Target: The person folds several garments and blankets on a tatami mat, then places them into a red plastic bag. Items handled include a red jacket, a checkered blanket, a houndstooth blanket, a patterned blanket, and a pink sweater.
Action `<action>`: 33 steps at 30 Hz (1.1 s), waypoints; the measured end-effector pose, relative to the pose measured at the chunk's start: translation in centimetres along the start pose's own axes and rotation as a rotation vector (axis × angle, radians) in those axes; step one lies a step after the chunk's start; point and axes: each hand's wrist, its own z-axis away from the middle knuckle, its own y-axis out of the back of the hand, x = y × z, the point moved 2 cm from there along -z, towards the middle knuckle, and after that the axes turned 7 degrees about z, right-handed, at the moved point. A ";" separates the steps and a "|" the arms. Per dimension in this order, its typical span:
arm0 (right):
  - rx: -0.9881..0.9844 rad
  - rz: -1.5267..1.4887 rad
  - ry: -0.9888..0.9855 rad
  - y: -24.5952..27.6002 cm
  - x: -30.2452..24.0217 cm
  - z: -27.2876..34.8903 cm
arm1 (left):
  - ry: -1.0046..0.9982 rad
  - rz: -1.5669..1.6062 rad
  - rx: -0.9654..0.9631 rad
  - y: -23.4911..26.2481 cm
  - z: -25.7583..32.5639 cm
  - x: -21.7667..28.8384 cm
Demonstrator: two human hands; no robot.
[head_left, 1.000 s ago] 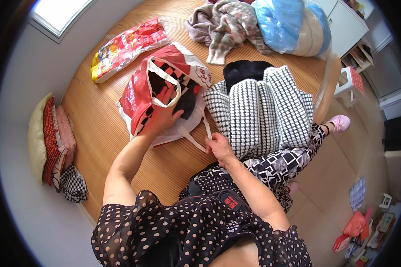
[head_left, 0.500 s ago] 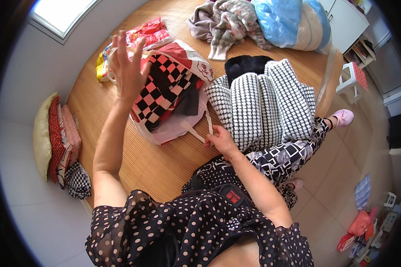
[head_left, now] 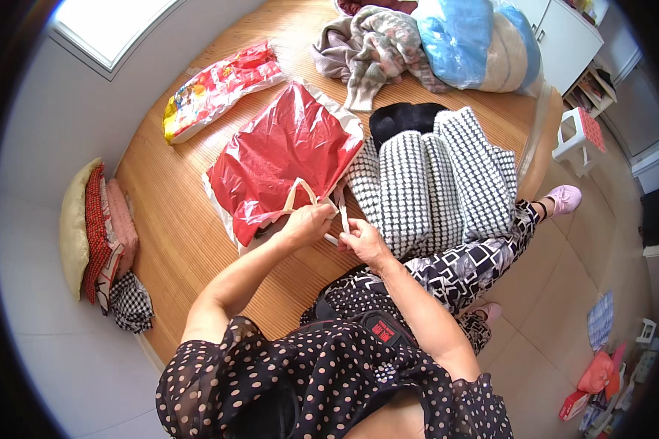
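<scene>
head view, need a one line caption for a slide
Both hands, left hand and right hand, grip the cream handles of a red bag lying beside a folded black-and-white knit.

We held the cream handles [head_left: 309, 199] of a red shopping bag [head_left: 282, 157] lying flat on the bamboo mat [head_left: 168, 241], our left hand [head_left: 307, 223] closed around one strap and our right hand [head_left: 364, 241] pinching another just beside it. Touching the bag's right edge lay a black-and-white checked knit garment [head_left: 436, 179], with a black cloth [head_left: 403, 118] at its top end. Farther off we saw a red and yellow printed bag [head_left: 216, 88], a heap of clothes [head_left: 377, 47] beside a blue bundle [head_left: 472, 40], and stacked cushions [head_left: 95, 227] by the wall.
</scene>
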 end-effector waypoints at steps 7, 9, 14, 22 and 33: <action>-0.045 0.242 0.089 0.7 -2.9 2.9 | 0.017 -0.008 0.171 -0.5 2.0 4.1; -0.104 0.285 0.076 1.3 -4.0 4.0 | -0.069 -0.027 0.230 -0.2 3.0 5.3; -0.283 0.062 0.022 2.8 -8.7 8.0 | -0.368 0.061 0.271 1.1 5.0 8.2; -0.256 0.186 0.242 2.6 -10.4 6.3 | -0.323 0.009 0.614 10.1 2.0 9.0; -0.009 1.659 0.667 -1.6 -1.7 3.0 | -0.111 -0.298 0.400 1.8 -3.5 -2.0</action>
